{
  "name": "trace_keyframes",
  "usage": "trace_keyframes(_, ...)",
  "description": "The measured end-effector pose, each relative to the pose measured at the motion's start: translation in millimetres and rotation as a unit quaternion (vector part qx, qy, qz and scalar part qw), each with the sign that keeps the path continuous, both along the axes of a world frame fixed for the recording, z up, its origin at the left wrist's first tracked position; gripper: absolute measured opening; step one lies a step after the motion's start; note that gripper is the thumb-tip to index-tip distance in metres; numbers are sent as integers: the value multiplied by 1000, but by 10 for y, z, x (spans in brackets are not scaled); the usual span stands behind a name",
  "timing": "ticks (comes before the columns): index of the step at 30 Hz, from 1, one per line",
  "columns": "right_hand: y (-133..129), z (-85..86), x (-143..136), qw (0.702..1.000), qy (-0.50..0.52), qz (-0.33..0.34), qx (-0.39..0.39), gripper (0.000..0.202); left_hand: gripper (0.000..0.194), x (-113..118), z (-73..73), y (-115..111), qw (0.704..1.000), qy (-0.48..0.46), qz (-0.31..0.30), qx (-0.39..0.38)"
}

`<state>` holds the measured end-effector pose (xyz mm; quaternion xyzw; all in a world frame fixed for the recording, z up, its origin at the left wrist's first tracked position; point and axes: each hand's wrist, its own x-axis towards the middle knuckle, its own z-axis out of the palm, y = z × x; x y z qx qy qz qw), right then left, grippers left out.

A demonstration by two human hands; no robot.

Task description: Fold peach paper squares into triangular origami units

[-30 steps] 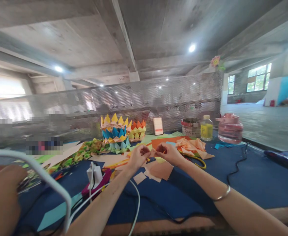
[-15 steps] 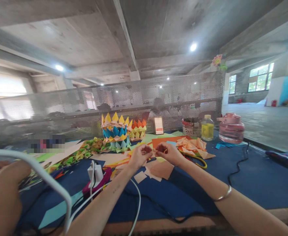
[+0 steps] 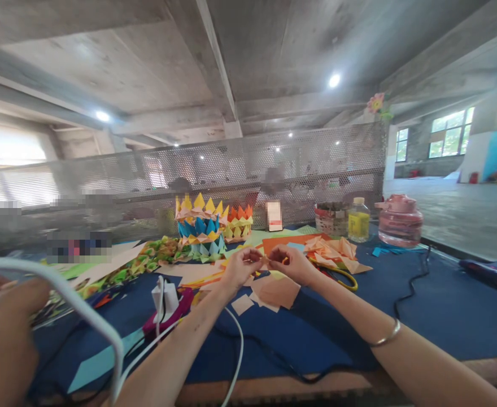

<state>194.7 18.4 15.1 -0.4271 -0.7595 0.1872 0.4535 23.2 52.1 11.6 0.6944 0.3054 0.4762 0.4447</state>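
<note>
My left hand (image 3: 244, 267) and my right hand (image 3: 290, 264) meet at mid-table, fingertips pinched together on a small piece of peach paper (image 3: 265, 262), mostly hidden by the fingers. Below them lie loose peach paper sheets (image 3: 277, 291) and a small pale square of paper (image 3: 242, 305). Right of my right hand is a heap of folded orange paper (image 3: 330, 249), with a yellow scissors handle (image 3: 347, 278) at its edge. Behind my left hand stand paper crowns of folded points, a yellow and blue stack (image 3: 200, 226) and an orange and yellow one (image 3: 239, 222).
A power strip (image 3: 189, 305) with a white charger (image 3: 165, 299) sits left of my forearm, cables trailing. A white tube (image 3: 83, 311) arches at the left, before a co-worker's hand (image 3: 15, 299). A yellow bottle (image 3: 358, 220) and pink jug (image 3: 400, 221) stand at the back right.
My hands stay in nearly the same place, still pinching the small paper, with only slight finger movement. The co-worker's hand at the left has shifted slightly.
</note>
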Motion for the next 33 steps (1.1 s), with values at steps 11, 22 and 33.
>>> trace_keyframes(11,12,-11,-4,1000,10,-3,-8,11,12,7,35,-39,999,-10,1,-34)
trace_keyframes(22,37,-35,-44,990,130,36,-47,13,19,5,66,-76,994,-46,-29,-95)
trace_keyframes(33,7,-16,-40,997,72,-20,-4,15,21,-9,85,-104,982,-86,-67,-153)
